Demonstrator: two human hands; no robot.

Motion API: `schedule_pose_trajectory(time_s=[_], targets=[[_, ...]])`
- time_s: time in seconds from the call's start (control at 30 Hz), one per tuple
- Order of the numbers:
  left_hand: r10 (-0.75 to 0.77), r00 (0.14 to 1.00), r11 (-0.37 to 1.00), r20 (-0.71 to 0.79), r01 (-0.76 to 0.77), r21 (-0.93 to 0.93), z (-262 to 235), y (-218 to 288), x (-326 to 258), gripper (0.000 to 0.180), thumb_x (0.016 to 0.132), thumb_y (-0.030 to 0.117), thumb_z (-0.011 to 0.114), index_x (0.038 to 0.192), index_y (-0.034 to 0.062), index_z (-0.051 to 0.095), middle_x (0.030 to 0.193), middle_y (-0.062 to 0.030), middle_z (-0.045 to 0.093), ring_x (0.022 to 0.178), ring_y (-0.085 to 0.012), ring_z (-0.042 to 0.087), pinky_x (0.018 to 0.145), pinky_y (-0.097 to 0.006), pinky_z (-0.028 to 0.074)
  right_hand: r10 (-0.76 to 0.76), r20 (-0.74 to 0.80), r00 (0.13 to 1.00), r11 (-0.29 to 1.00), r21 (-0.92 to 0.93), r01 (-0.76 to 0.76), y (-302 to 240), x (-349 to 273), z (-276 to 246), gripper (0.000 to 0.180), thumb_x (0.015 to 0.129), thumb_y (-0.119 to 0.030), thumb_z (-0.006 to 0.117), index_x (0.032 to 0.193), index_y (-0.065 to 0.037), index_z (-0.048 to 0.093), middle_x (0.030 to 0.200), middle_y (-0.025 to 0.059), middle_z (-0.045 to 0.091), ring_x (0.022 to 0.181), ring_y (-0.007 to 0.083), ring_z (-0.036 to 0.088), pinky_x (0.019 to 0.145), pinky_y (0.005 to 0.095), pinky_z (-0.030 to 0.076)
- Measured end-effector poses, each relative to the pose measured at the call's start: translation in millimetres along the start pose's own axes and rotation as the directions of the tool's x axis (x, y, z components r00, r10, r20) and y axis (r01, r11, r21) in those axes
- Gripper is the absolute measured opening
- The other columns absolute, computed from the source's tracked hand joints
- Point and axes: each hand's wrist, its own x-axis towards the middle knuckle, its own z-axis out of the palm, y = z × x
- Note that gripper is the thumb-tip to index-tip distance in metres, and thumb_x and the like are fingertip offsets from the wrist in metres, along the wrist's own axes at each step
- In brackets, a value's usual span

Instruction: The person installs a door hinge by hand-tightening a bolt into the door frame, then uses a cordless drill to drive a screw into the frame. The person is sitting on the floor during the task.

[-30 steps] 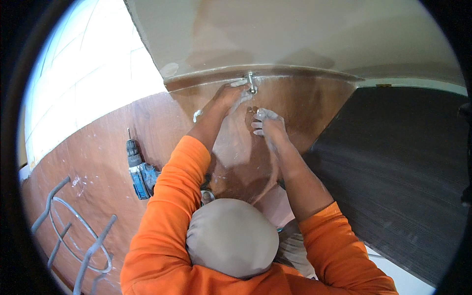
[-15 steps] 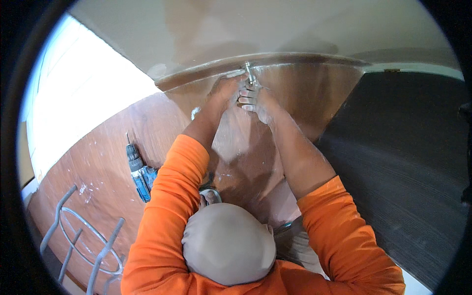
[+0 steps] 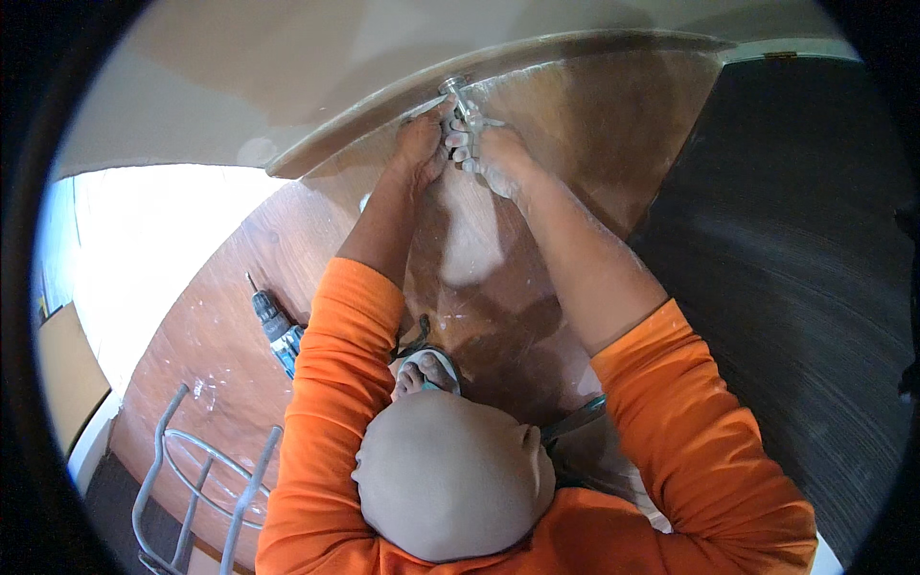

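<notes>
Reaching up and away from the body, both hands meet at a small metal fitting [image 3: 458, 99] that sits where a brown wooden panel [image 3: 575, 125] joins the pale wall [image 3: 287, 67] above it. The left hand [image 3: 419, 146] has its grip closed around the lower left side of the fitting, fingers curled and pressed to the panel's upper edge. The right hand [image 3: 489, 153], dusted with white powder, has its grip clamped on the fitting from the right, the knuckles just beside those of the left hand, the two touching or nearly so. Whether the metal piece is a clamp or a bracket cannot be told; only its top and a short side arm show past the fingers.

Well below the grip, on the dusty wooden floor [image 3: 220, 326], lies a blue power drill [image 3: 278, 335], to the left of the orange left sleeve [image 3: 335, 383]. Further down and left stands a grey wire frame [image 3: 201, 479]. A dark ribbed mat [image 3: 786, 287] lies to the right.
</notes>
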Motion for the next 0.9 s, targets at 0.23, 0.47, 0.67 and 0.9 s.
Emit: schedule_pose_trajectory(time_s=[0.23, 0.47, 0.67, 0.9], targets=[[-0.013, 0.999, 1.0, 0.045, 0.012, 0.023, 6, 2, -4, 0.015, 0.096, 0.019, 0.061, 0.103, 0.0066, 0.056, 0.078, -0.0042, 0.059, 0.054, -0.0137, 0.05, 0.044, -0.028, 0.04, -0.001, -0.079, 0.997, 0.996, -0.088, -0.006, 2, 8, 1, 0.027, 0.103, -0.024, 0.052, 0.103, -0.002, 0.067, 0.086, 0.0082, 0.071, 0.07, 0.0175, 0.066, 0.058, 0.0325, 0.051], [0.114, 0.987, 0.991, -0.111, -0.121, -0.062, 16, -6, 2, 0.017, 0.098, 0.019, 0.058, 0.108, 0.0048, 0.058, 0.084, -0.008, 0.064, 0.057, -0.0161, 0.055, 0.047, -0.031, 0.044, -0.06, -0.343, 0.937, 0.788, -0.593, -0.167, -17, -8, 15, 0.029, 0.099, -0.026, 0.053, 0.093, -0.003, 0.069, 0.085, 0.0087, 0.072, 0.068, 0.0171, 0.067, 0.06, 0.0347, 0.051], [-0.108, 0.99, 0.992, 0.085, 0.113, -0.058, -10, -2, 8, 0.022, 0.096, 0.013, 0.059, 0.115, 0.0015, 0.057, 0.088, -0.0106, 0.066, 0.066, -0.02, 0.06, 0.054, -0.032, 0.051, 0.025, -0.223, 0.974, 1.0, -0.007, -0.027, -6, -13, 17, 0.028, 0.099, -0.023, 0.049, 0.094, -0.004, 0.069, 0.081, 0.0077, 0.071, 0.066, 0.02, 0.067, 0.055, 0.0348, 0.051], [0.043, 0.993, 0.998, -0.114, -0.046, -0.029, 5, -6, 4, 0.022, 0.095, 0.012, 0.062, 0.114, 0.0015, 0.057, 0.093, -0.0102, 0.066, 0.071, -0.0215, 0.063, 0.055, -0.033, 0.052, -0.083, -0.275, 0.958, 0.954, -0.3, -0.003, -1, -2, 13, 0.027, 0.1, -0.031, 0.054, 0.106, -0.006, 0.064, 0.085, 0.006, 0.07, 0.067, 0.0174, 0.067, 0.057, 0.0334, 0.052]])
